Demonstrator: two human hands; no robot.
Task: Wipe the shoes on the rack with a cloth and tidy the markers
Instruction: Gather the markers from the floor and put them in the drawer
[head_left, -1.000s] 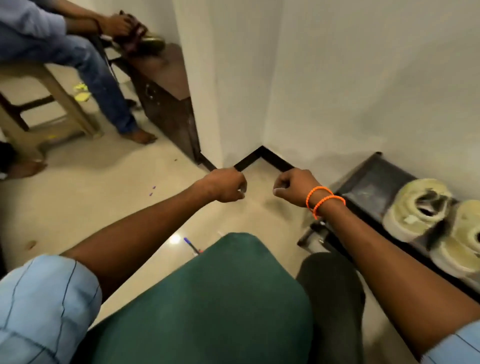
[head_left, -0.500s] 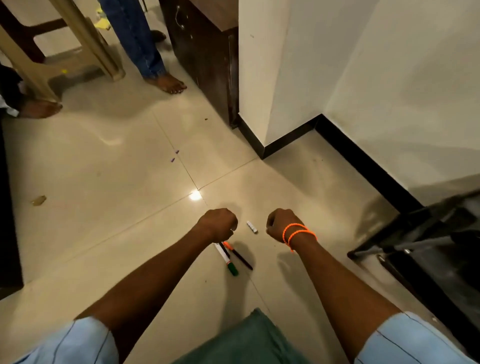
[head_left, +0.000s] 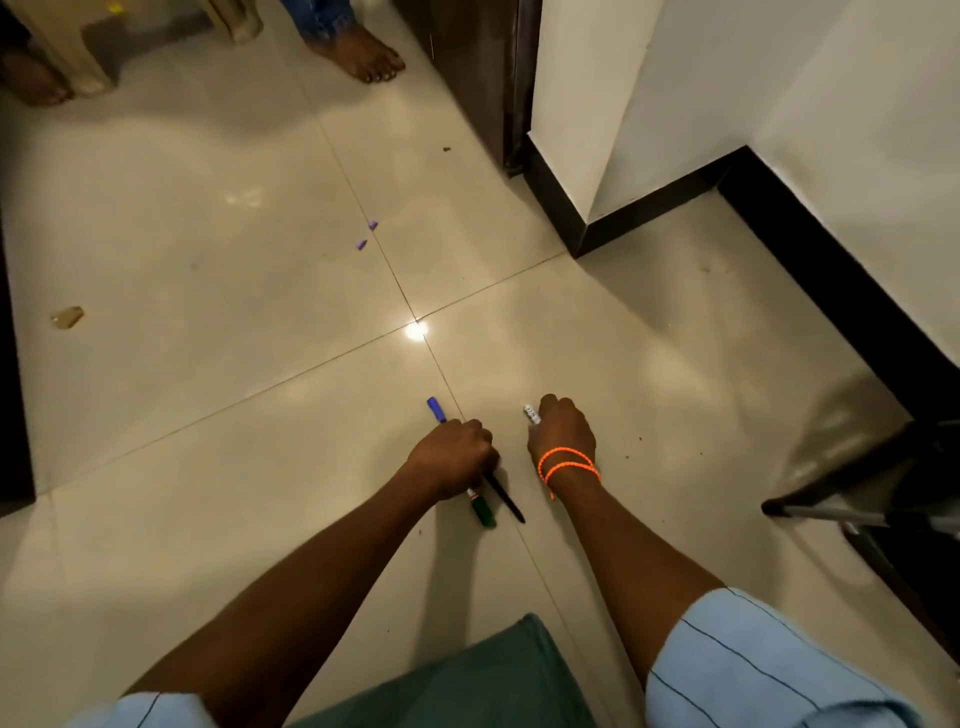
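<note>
Now the floor (head_left: 218, 395) is filling most of the frame, where a moment ago the view was on the wall corner and the shoes on the rack. The person is bending lower than before, so the work is turning from shoes to markers. Only a dark corner of the rack (head_left: 878, 499) is showing at the right edge, and no shoes or cloth are in view.

The left hand (head_left: 451, 457), in the lower middle, is down on the floor with its grip closed around a bunch of markers. A blue marker (head_left: 436, 409) is sticking out above the fist. A green marker (head_left: 482, 510) and a black marker (head_left: 503, 496) are poking out below it.

The right hand (head_left: 562, 431), just beside it and wearing orange bands (head_left: 567, 465), is curling its grip on a small white marker (head_left: 532, 414) that was lying loose on the floor half a second ago.

Two tiny purple bits (head_left: 366, 235) are lying higher up on the floor. I think they may be caps, and they are still waiting to be picked up.
</note>
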